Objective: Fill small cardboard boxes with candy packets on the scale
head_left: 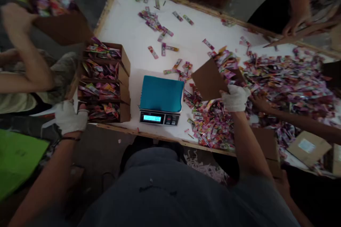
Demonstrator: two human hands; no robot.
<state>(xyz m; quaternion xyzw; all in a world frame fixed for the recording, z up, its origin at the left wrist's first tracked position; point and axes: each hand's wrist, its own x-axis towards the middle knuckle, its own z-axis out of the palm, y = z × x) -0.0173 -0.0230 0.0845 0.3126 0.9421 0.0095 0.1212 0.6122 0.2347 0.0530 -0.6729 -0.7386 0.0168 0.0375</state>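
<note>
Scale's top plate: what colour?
Plain teal blue; the scale's top plate shows best in the head view, the only one here.

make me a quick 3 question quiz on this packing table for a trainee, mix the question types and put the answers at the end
1. Which thing does the camera wearer's gloved right hand hold?
A) the green tape roll
B) a tilted cardboard box
C) a pair of scissors

2. True or false: the display on the digital scale is lit.

3. How many open boxes of small packets stand in the row beside the gloved left hand?

Key: 1. B. 2. True. 3. Four.
</note>
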